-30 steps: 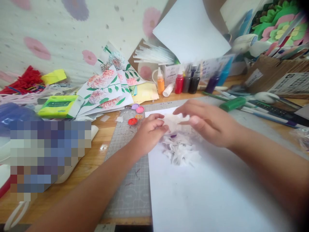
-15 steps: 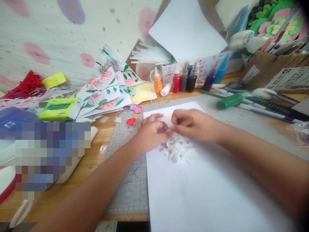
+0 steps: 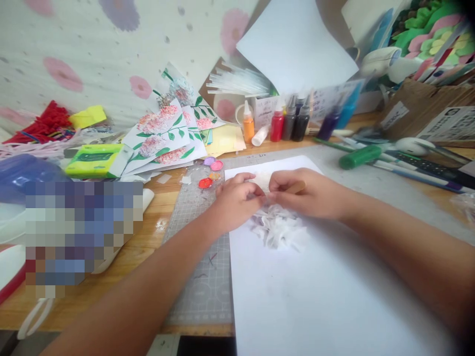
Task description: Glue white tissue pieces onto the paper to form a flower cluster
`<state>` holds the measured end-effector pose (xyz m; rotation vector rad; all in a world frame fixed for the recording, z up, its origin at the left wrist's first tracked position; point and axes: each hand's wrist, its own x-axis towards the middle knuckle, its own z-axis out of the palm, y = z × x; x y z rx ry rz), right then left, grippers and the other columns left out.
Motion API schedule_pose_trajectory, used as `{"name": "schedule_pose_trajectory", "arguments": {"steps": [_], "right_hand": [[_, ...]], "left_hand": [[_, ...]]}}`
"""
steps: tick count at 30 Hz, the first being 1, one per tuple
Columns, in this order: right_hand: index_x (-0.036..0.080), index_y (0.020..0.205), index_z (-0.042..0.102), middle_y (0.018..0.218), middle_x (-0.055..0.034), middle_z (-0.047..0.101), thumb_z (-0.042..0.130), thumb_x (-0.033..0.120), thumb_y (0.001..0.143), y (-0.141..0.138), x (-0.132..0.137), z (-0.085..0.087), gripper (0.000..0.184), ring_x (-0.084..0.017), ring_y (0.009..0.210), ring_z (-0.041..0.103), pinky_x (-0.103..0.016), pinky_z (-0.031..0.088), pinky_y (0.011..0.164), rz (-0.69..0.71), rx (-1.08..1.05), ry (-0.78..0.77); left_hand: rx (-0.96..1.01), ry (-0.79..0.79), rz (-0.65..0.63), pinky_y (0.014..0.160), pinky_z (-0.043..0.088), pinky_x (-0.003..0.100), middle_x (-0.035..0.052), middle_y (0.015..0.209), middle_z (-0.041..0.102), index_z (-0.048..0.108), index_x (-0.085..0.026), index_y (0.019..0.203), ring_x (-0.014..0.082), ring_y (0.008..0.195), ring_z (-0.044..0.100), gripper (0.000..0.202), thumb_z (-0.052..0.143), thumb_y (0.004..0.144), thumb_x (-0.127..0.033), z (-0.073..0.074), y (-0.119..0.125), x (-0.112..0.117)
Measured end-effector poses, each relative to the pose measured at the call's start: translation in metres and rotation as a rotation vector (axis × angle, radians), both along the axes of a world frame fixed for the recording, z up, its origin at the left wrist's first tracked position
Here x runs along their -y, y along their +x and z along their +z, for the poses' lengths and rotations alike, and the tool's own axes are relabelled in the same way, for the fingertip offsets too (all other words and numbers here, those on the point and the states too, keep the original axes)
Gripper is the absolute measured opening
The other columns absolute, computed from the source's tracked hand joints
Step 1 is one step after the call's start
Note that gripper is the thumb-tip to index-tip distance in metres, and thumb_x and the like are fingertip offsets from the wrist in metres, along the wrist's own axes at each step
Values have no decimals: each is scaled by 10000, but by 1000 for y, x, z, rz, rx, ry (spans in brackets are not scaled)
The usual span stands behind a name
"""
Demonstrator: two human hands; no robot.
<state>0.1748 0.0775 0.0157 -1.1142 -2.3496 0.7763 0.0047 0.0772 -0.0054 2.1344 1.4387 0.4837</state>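
A sheet of white paper (image 3: 282, 301) lies on the grey cutting mat (image 3: 200, 282). Crumpled, frilly white tissue paper (image 3: 284, 232) rests on the sheet just under my hands, and a paler white piece (image 3: 262, 181) shows between them. The fingers of my left hand (image 3: 241, 198) are curled, with thumb and forefinger pinched at the tissue's far edge. Close beside it, my right hand (image 3: 308, 193) is closed round a thin wooden stick (image 3: 297, 187). The fingertips of both hands nearly meet, and what lies exactly between them is hard to make out.
Paint blobs (image 3: 206, 183) sit on the mat's left. Behind stand paint bottles (image 3: 276, 126) and flower pictures (image 3: 159, 138). A green-handled tool (image 3: 359, 157) and brushes lie right, near a cardboard box (image 3: 415, 109). A yellow-green box (image 3: 96, 160) is at left.
The whole view has shifted slightly, so things appear a little further right. Both hands keep nearly the same pose over the tissue.
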Motion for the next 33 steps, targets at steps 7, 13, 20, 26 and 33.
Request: {"name": "schedule_pose_trajectory", "arguments": {"steps": [7, 13, 20, 26, 33], "right_hand": [[179, 646, 491, 585, 9, 474, 421, 254, 823, 18, 9, 8, 204, -91, 521, 429, -231, 331, 469, -104, -510, 2], [197, 672, 522, 593, 10, 470, 441, 238, 834, 23, 5, -4, 186, -91, 512, 413, -251, 309, 449, -121, -519, -41], [207, 681, 538, 573, 9, 493, 451, 253, 827, 21, 4, 0, 176, -97, 518, 442, -239, 342, 453, -161, -387, 82], [180, 683, 529, 607, -4, 529, 453, 247, 800, 21, 3, 2, 155, -118, 565, 482, -259, 376, 519, -221, -177, 207], [198, 738, 358, 599, 46, 414, 500, 276, 775, 16, -3, -2, 166, -65, 492, 362, -205, 318, 457, -165, -271, 145]], "left_hand": [[-167, 154, 122, 1004, 261, 412, 12, 1262, 412, 609, -201, 743, 242, 1174, 368, 193, 456, 763, -316, 35, -39, -1], [-422, 27, 135, 997, 187, 508, -8, 1248, 419, 637, -265, 807, 312, 1216, 271, 180, 515, 679, -299, 43, -81, -7], [-426, 59, -67, 987, 101, 564, 10, 1370, 269, 599, -300, 915, 299, 1280, 134, 325, 519, 695, -525, 26, -53, -2], [-456, 103, -124, 987, 160, 531, 21, 1348, 313, 616, -223, 755, 311, 1257, 191, 234, 506, 733, -428, 17, -59, -11], [-212, 161, -88, 1014, 216, 439, -40, 1367, 240, 612, -230, 751, 290, 1244, 225, 224, 534, 712, -436, 35, -34, -4]]}}
